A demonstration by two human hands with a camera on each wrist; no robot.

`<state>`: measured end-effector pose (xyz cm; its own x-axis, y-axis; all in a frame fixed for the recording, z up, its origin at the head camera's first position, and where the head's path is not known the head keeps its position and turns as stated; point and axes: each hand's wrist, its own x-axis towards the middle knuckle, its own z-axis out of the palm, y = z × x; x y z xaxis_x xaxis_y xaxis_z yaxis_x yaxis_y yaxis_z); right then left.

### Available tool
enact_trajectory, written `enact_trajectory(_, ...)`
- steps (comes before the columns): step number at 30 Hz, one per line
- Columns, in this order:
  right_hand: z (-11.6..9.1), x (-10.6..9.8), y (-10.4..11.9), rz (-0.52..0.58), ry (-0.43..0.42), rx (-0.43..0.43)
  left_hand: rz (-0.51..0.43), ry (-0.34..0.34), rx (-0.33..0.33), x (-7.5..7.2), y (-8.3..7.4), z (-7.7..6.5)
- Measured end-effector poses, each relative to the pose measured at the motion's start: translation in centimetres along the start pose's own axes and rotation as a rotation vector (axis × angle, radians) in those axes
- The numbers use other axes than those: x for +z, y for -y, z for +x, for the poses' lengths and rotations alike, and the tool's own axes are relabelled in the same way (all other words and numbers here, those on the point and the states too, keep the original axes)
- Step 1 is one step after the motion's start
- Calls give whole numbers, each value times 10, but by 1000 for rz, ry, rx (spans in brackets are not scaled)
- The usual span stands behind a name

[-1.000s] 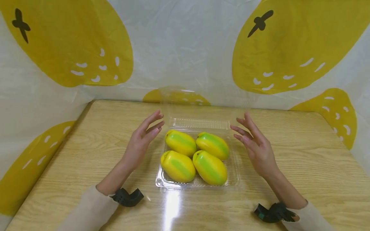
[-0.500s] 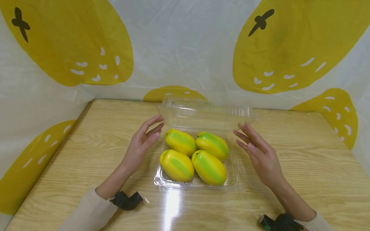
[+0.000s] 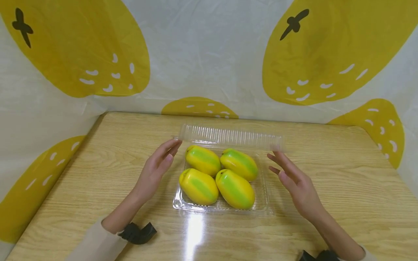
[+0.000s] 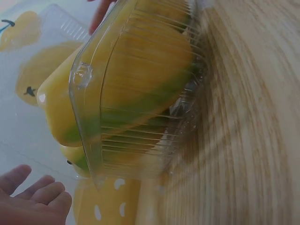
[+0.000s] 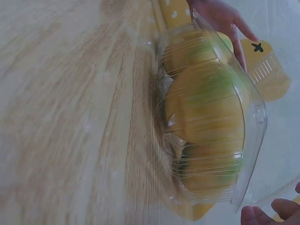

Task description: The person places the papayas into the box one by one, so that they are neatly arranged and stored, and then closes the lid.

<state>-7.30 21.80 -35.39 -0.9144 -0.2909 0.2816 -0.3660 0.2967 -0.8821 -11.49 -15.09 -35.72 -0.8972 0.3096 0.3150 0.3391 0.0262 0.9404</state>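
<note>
A clear plastic clamshell box (image 3: 261, 203) sits on the table with several yellow-and-green fruits (image 3: 235, 188) in its base; they look like mangoes or papayas. Its hinged lid (image 3: 232, 136) is tilted at the far side, with a ribbed wall turned this way. My left hand (image 3: 155, 168) is beside the box's left side, fingers fairly straight, tips at the lid's left corner. On the opposite side my right hand (image 3: 298, 185) has its fingers extended near the lid's right corner. Whether either hand's fingertips touch the lid is hard to tell. In the left wrist view, the left fingers (image 4: 49, 190) are loosely bent.
The wooden table (image 3: 81, 170) extends on both sides of the box and in front of it. A white cloth (image 3: 209, 54) with large yellow fruit prints hangs behind the table and along its left and right sides. Black wrist mounts (image 3: 138, 233) sit at the sleeves.
The lid has swung down from standing upright toward the fruits. Both hands have come slightly nearer the person along with it. The fruits keep their places in the base.
</note>
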Motion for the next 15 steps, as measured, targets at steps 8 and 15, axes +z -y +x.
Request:
enact_trajectory(8,-10,-1,2,-136,1,44,-32,8,5,0,0,-7)
enact_trajectory(15,-17,0,0,-94,43,51,-75,17,6,1,2,-12)
